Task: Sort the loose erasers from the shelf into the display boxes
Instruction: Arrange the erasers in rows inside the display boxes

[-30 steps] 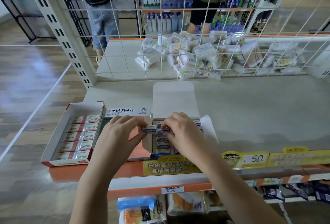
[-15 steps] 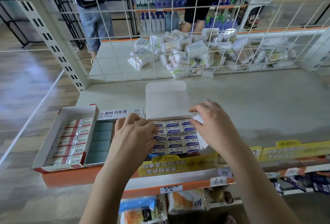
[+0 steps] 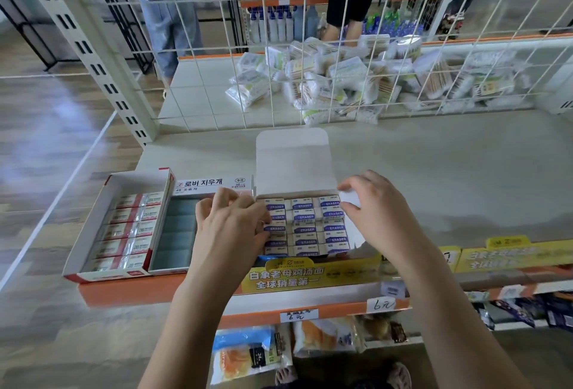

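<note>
A white display box (image 3: 293, 165) with its lid folded up stands at the shelf's front, filled with three columns of blue-and-white erasers (image 3: 305, 229). My left hand (image 3: 231, 227) rests on the box's left column, fingers curled over the erasers there. My right hand (image 3: 376, 212) is at the box's right side and pinches the white side flap (image 3: 350, 199). To the left stands a red-and-white box (image 3: 138, 176) with a column of red-striped erasers (image 3: 130, 230), and beside it a grey-blue column (image 3: 178, 235).
The grey shelf (image 3: 434, 171) stretches to the right, edged by yellow price tags (image 3: 508, 253). Behind a wire grid (image 3: 310, 47) lies a heap of cotton-swab packs (image 3: 341, 78). Two people stand beyond it. Snack packs (image 3: 248, 354) hang on the lower shelf.
Both hands have left the single eraser they pressed into the box. The left hand has settled on the left column, and the right hand has moved out to the right flap.
</note>
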